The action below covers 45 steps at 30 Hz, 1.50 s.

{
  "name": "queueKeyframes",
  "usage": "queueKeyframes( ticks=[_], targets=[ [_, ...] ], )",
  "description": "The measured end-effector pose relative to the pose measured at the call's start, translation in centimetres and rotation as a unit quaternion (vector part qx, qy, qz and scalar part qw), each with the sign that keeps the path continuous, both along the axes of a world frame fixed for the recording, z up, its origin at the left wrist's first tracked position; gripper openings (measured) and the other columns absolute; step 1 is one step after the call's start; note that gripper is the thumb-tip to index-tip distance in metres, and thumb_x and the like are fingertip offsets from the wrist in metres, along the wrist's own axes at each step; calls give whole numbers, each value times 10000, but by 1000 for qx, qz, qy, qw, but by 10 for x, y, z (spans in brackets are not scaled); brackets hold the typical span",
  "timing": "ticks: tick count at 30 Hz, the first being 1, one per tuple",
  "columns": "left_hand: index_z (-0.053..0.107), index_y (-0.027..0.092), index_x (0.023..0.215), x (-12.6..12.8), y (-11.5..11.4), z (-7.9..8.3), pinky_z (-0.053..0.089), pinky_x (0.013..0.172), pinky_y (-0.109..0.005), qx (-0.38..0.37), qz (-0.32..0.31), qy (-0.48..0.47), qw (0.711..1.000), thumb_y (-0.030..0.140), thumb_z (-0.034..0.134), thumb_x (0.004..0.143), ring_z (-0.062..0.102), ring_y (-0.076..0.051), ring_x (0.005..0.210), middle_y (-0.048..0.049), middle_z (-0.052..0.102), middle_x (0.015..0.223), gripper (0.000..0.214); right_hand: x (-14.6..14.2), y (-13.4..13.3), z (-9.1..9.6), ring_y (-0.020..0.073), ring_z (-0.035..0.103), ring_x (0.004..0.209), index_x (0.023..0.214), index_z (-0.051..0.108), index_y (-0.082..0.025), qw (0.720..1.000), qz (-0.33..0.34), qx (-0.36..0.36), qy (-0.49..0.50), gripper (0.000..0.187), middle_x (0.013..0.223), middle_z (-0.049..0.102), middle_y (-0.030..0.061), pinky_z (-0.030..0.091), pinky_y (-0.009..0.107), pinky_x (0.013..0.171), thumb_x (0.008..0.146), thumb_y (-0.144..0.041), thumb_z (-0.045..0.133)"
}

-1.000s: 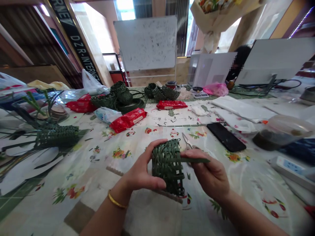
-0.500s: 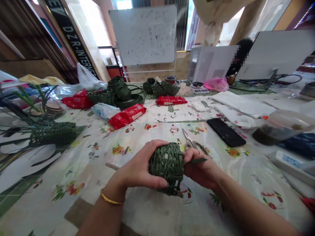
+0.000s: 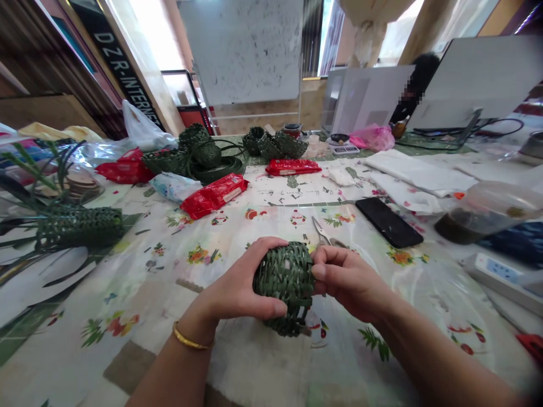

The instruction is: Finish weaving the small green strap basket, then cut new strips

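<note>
A small dark green woven basket point(image 3: 285, 282) is held just above the flowered tablecloth point(image 3: 178, 282) in front of me. My left hand point(image 3: 240, 288) wraps round its left side, thumb underneath and fingers over the top. My right hand point(image 3: 345, 280) has its fingers curled and pressed against the basket's right edge, pinching the weave there. A gold bangle point(image 3: 186, 341) sits on my left wrist. Scissors point(image 3: 322, 233) lie on the table just behind my right hand.
A black phone point(image 3: 388, 221) lies to the right. Red packets point(image 3: 214, 195), more green woven baskets point(image 3: 199, 152) and a long woven piece point(image 3: 78, 226) lie left and behind. A clear container point(image 3: 483, 217), a power strip point(image 3: 503, 274) and laptops point(image 3: 475, 90) stand right. A person sits behind them.
The loose green strip that stuck out to the right over my right hand is gone from sight. The basket has turned and my right fingers have closed in against its edge.
</note>
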<state>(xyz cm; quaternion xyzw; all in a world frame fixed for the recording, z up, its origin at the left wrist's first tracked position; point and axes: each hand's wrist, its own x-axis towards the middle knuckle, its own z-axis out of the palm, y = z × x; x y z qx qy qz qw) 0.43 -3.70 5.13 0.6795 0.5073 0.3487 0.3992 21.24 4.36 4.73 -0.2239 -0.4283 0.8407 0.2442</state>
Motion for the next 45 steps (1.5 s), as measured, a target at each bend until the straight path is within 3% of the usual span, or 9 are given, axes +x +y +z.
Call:
queueKeyframes(
  ticks=[11,15,18,26,33,38,42,45],
  targets=[
    [348,257,1301,1,5,-3,386,980,-447,24,4,2,1000,469,738,616,458,-316,1162,-86,432,1318,816,1,4,2,62,558,472,607,467,-156,999,1,-9,-52,329,519,561,-66,468,192,511,611,-218,790],
    [352,264,1298,1,5,-5,365,998,-454,30,6,-2,1000,483,738,614,441,-321,1181,-85,405,1347,816,2,8,3,121,623,471,642,482,-165,992,38,28,-113,322,527,641,-13,505,236,495,646,-312,768],
    [352,264,1296,2,6,-7,360,1001,-443,28,4,-11,1000,479,743,613,437,-315,1185,-82,411,1337,816,4,11,3,99,570,381,630,469,-172,986,53,54,-150,334,449,601,-40,509,237,457,659,-340,756],
    [376,248,1274,4,9,-11,369,990,-436,34,4,-53,998,486,744,601,442,-318,1171,-91,409,1331,803,7,13,2,89,567,385,643,468,-170,986,86,38,-135,300,459,589,-60,558,273,479,676,-297,738],
    [353,248,1282,5,9,-13,383,973,-460,19,12,-75,997,490,725,617,463,-323,1147,-94,439,1285,799,6,10,6,79,553,377,647,469,-172,986,49,66,-148,353,452,579,-65,539,255,477,657,-372,759],
    [331,236,1287,8,6,-10,365,996,-482,19,24,-36,999,485,711,620,436,-342,1180,-113,425,1302,806,3,7,7,92,554,364,627,464,-177,984,26,78,-155,362,439,571,-63,493,234,432,641,-376,765],
    [324,234,1282,12,5,-5,359,995,-492,24,43,11,999,442,711,612,443,-342,1169,-115,426,1302,801,6,2,10,102,577,400,633,468,-184,971,-20,144,-192,297,429,576,-46,412,181,394,708,-339,709],
    [327,242,1273,13,5,-4,355,993,-498,29,43,33,998,424,713,602,440,-342,1165,-111,417,1306,795,8,1,10,101,581,426,640,497,-177,963,-27,178,-199,261,462,605,-25,426,191,424,723,-318,700]
  ],
)
